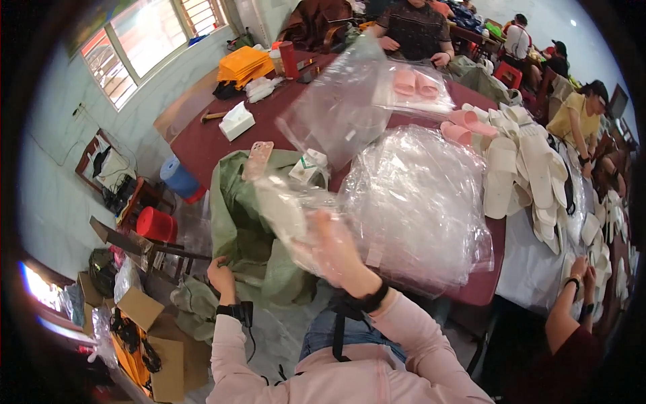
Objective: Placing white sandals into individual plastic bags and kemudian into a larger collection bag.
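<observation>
Gripping rim of green sack (229,198) with left hand (221,275), fingers curled closed on fabric. Touching clear-wrapped white item (286,212) with right hand (333,249), over right side of sack; too blurred to judge finger opening or firmness of grip. Just right of right hand, on dark red bench (266,131): heap of clear plastic bags (417,202). Beyond heap: 1 clear bag with 2 pink slippers (415,82). Right of heap: pile of white slippers (536,158). At upper edge of sack: pink-cased phone (258,160), beside small white-and-green box (308,166).
</observation>
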Tool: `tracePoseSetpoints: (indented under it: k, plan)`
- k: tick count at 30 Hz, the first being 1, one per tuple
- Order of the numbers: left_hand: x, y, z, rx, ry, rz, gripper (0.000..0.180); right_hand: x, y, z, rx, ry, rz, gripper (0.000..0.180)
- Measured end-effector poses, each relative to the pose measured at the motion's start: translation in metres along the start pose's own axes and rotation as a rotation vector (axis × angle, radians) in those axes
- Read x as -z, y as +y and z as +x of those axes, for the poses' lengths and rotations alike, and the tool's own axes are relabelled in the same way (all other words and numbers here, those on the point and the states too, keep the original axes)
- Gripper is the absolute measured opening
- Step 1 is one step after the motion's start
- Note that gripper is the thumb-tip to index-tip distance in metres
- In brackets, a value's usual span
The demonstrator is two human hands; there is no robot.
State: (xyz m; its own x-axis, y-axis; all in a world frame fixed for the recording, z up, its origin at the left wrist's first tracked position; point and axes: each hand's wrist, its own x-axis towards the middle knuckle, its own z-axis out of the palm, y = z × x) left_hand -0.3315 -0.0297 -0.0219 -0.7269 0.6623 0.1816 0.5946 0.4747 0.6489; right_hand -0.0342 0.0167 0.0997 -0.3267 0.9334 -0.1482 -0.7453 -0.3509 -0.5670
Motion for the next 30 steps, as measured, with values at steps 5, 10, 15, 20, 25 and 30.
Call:
tracePoseSetpoints:
  k: [5,10,15,20,25,30]
  plan:
    - [0.021,-0.013,0.018,0.023,0.032,-0.031,0.03,-0.016,0.051,0.039,-0.035,-0.249,-0.356,0.019]
    - [0.034,-0.033,0.024,-0.047,0.055,0.026,0.033,-0.067,0.041,0.03,-0.243,-0.043,0.163,0.017]
    - [0.036,-0.047,0.032,-0.045,0.067,-0.008,0.036,-0.004,0.093,0.063,-0.11,-0.161,-0.36,0.026]
    - [0.025,-0.018,0.043,-0.428,-0.183,0.349,0.024,0.016,-0.025,0.072,0.757,0.383,-2.184,0.058]
    - [0.017,0.104,0.055,-0.436,-0.336,0.758,0.029,0.099,-0.059,0.062,0.253,0.747,-2.328,0.06]
    - [-0.044,0.241,0.057,-0.837,-0.314,0.08,0.041,0.143,-0.071,0.039,0.157,0.688,-2.312,0.043]
